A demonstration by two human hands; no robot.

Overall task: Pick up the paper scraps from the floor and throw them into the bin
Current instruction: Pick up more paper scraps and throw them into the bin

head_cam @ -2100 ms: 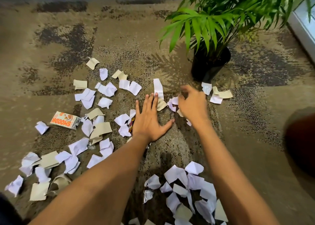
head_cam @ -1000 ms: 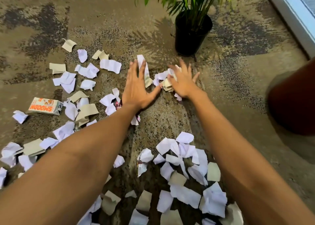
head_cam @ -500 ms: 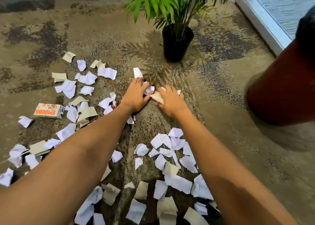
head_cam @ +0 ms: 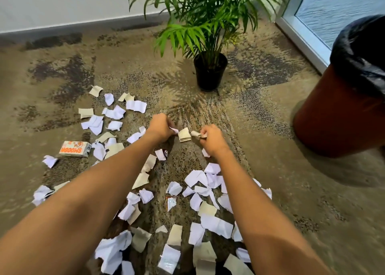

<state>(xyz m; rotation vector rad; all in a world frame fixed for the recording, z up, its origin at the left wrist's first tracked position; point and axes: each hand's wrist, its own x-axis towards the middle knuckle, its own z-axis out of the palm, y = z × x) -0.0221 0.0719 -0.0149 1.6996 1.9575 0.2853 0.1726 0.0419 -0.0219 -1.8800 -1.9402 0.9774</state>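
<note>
Orange lettering marks the small carton (head_cam: 75,149) lying at the far left on the carpet (head_cam: 270,191), with white and beige paper scraps (head_cam: 113,113) strewn around it and more scraps spread down between your forearms. Moving right, your left hand (head_cam: 159,127) is curled tight around white scraps that poke out beside the thumb. A beige scrap (head_cam: 184,134) lies on the carpet between your two hands. Your right hand (head_cam: 211,138) pinches what looks like a crumpled beige-and-white piece at its fingertips, though the blur makes it hard to be sure. Beyond the hands stands a potted palm (head_cam: 209,35) in a black pot. At the far right, well apart from both hands, is the reddish-brown bin (head_cam: 337,118) with a black liner.
</note>
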